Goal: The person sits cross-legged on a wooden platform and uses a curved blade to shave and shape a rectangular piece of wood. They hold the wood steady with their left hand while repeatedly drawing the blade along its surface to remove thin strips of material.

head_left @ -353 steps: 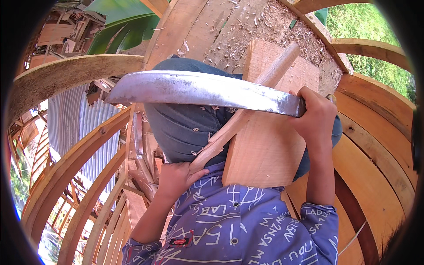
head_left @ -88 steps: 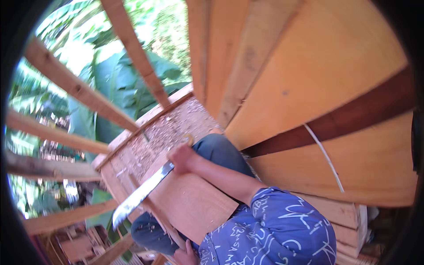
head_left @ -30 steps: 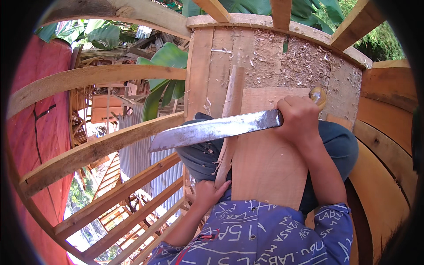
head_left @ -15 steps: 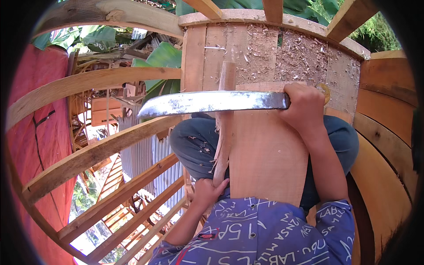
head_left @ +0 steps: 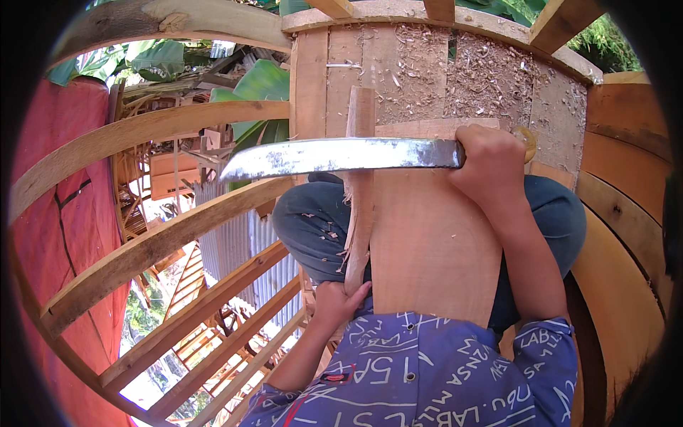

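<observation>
A long machete (head_left: pixel 341 156) with a shiny, slightly curved blade lies crosswise in front of me, its tip to the left. My right hand (head_left: pixel 492 158) is wrapped round its handle, whose pale end (head_left: pixel 525 142) shows past the fist. The blade crosses over a narrow wooden stick (head_left: pixel 361 206); whether the two touch I cannot tell. Splintered shavings hang from the stick's left side. My left hand (head_left: pixel 337 304) grips the stick's near end, thumb along it. To its right a wide flat board (head_left: pixel 435 242) extends from my body between my knees.
Wood shavings (head_left: pixel 491 85) are scattered over the plank floor (head_left: pixel 307 78) ahead. Wooden rails (head_left: pixel 178 242) curve along the left, with a red sheet (head_left: pixel 64 213) beyond them. Plank walls (head_left: pixel 619 206) stand close on the right. My bent knees (head_left: pixel 306 220) flank the board.
The machete and my right hand have moved slightly away from me. The stick's far end also sits a little farther forward. My left hand keeps its hold.
</observation>
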Available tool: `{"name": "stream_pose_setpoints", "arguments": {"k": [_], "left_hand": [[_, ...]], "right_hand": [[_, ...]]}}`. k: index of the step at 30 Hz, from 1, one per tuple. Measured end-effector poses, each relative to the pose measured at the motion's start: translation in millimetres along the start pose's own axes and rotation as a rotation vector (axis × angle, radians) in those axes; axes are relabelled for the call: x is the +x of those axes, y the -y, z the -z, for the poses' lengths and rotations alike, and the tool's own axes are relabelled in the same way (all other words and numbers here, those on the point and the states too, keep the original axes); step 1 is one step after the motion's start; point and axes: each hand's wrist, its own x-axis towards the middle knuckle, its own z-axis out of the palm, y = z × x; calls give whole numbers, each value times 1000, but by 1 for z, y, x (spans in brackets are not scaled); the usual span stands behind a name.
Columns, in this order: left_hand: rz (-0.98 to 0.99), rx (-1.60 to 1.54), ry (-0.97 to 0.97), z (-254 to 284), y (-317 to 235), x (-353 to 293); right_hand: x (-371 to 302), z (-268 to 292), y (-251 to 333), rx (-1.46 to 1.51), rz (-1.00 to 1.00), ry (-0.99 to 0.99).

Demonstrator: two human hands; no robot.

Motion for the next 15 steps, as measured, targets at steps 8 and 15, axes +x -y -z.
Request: {"name": "stream_pose_setpoints", "arguments": {"k": [8,15], "left_hand": [[-1,49,53,9,-10,2],[-63,76,6,1,5,3]], "right_hand": [[9,2,-5,-21,2,-7],[6,-2,4,-39,111,-7]]}}
